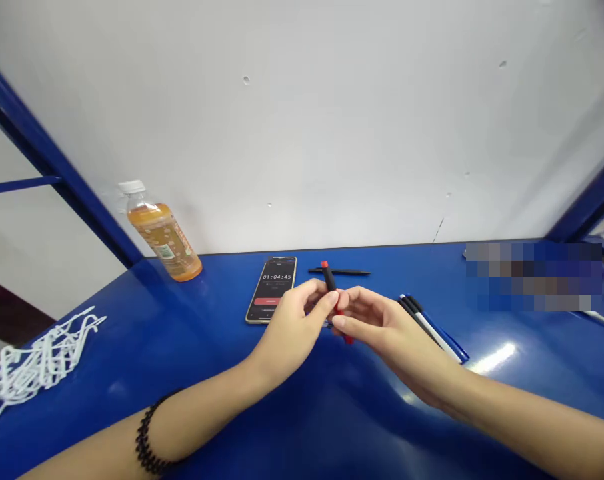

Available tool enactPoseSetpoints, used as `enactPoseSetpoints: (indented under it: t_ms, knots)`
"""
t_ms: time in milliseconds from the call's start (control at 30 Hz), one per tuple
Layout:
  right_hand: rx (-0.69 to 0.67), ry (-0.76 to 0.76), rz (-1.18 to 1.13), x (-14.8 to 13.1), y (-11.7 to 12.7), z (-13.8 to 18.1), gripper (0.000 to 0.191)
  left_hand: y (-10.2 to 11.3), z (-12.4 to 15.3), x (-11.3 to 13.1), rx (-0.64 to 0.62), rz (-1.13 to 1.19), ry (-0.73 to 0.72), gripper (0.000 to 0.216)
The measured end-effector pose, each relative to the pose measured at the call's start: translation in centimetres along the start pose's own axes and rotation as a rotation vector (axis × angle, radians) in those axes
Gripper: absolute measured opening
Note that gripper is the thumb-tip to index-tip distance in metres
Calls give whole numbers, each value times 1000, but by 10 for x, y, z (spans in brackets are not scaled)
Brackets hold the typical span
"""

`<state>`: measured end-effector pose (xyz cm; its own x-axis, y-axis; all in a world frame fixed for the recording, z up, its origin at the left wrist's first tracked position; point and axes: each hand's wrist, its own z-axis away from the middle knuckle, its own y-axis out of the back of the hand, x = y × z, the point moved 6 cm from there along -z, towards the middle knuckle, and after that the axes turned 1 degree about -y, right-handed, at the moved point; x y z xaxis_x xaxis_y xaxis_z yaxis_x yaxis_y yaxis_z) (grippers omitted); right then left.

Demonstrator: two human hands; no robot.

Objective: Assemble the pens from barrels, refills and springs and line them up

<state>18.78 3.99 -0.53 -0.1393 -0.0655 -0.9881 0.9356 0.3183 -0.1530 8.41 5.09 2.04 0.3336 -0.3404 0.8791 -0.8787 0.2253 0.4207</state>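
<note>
Between both hands is a red-and-black marker pen [329, 276], upright and slightly tilted, with a red tip on its black upper part and red at its lower end. My left hand [298, 321] pinches the black part with thumb and fingertips. Lower down, my right hand [385, 327] closes its thumb and curled fingers about the red part; some of that contact is hidden. Just left of my left hand lies a phone [273, 280] showing a timer. A thin black pen [349, 272] lies behind my hands, and several pens [435, 328] lie beside my right hand.
An orange-coloured drink bottle [163, 237] stands at the back left of the blue table [182, 353]. A heap of white cord [37, 363] lies at the left edge. A white wall [332, 133] rises behind; a blurred patch [532, 277] covers something at right.
</note>
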Motion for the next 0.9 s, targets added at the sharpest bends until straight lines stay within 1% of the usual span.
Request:
enactPoseSetpoints:
  t_ms: [33,100,167,233,300,367,400,467,567,633,800,900]
  knots:
    - [8,-10,-20,1,0,-1,12,8,0,3,32,-76,-24,22]
    - [50,-59,-145,4,7,-3,12,20,0,11,14,-283,-87,22]
    - [66,-149,-354,11,14,-6,18,22,1,21,-125,-570,-180,23]
    - [23,-265,-519,20,15,-8,22,18,3,27,-287,-891,-281,24]
    - [-36,-382,-590,27,11,-7,23,12,4,29,-408,-1167,-351,29]
    - [-65,-468,-613,32,5,-5,21,5,4,29,-487,-1346,-403,39]
    - [-66,-496,-620,34,3,-3,19,2,3,31,-505,-1400,-437,42]
    - [-54,-524,-631,37,0,-1,18,-2,1,34,-518,-1452,-513,41]
    - [-44,-538,-641,40,-1,1,15,-5,-2,38,-524,-1454,-595,27]
    - [-46,-546,-643,43,-1,1,14,-6,-3,38,-536,-1463,-620,21]
    - [-66,-552,-644,47,-1,0,17,-11,-2,37,-575,-1497,-669,18]
    - [-70,-548,-639,50,-1,0,14,-14,-2,37,-578,-1512,-683,14]
